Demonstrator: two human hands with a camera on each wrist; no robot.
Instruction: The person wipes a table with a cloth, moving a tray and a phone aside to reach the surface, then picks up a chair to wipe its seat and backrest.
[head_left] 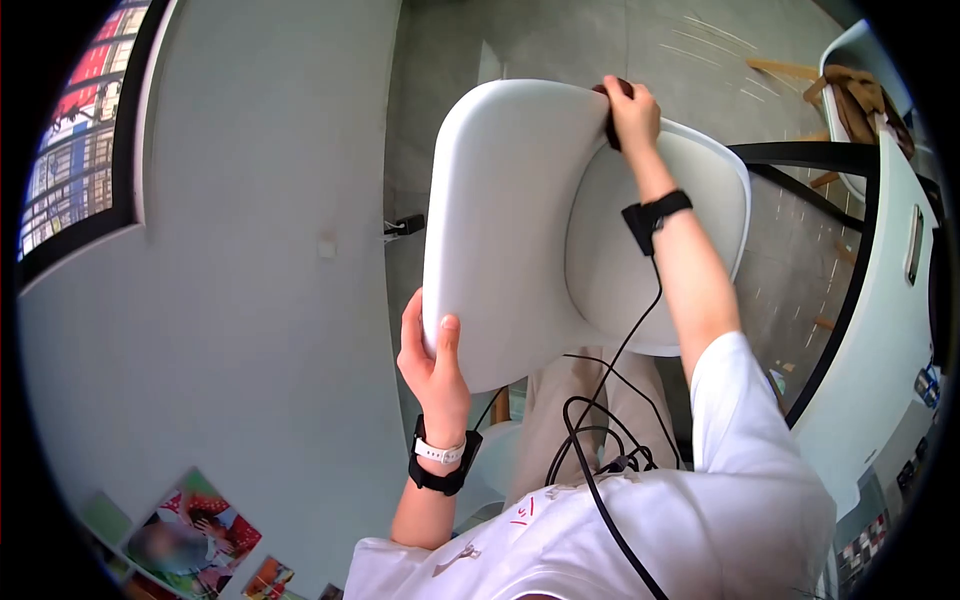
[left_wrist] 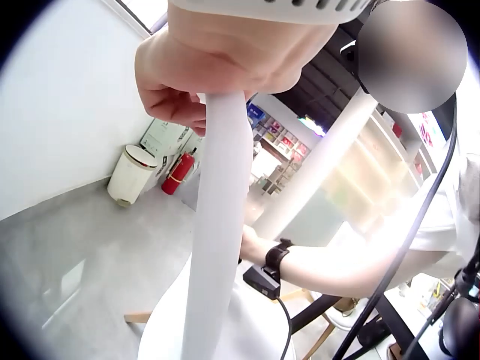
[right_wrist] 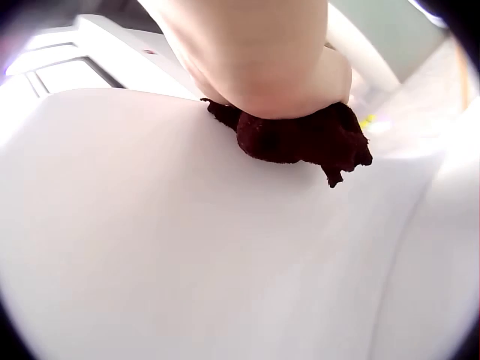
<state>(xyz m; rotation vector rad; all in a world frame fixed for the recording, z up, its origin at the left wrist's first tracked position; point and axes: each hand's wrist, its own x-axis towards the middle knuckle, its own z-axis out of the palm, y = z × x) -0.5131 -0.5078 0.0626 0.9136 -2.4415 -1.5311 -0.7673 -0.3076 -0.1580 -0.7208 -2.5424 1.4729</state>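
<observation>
A white moulded chair (head_left: 505, 230) stands tipped in front of the person, its smooth backrest toward the wall side. The left hand (head_left: 437, 368) grips the near edge of the backrest, thumb on one face and fingers round the other. In the left wrist view that rim (left_wrist: 217, 217) runs down from under the curled fingers (left_wrist: 172, 105). At the far edge the right hand (head_left: 635, 120) holds a dark red cloth (right_wrist: 300, 141) against the backrest's rim. The cloth is bunched under the palm, with ragged ends sticking out. Part of the seat (head_left: 690, 180) lies beneath the right forearm.
A grey wall (head_left: 270, 330) rises at the left, with a black adapter (head_left: 408, 225) at its foot. A table (head_left: 880, 330) with a black frame stands at the right. Behind it is another chair (head_left: 860, 60) with brown cloth. Black cables (head_left: 590, 430) hang across the person's lap.
</observation>
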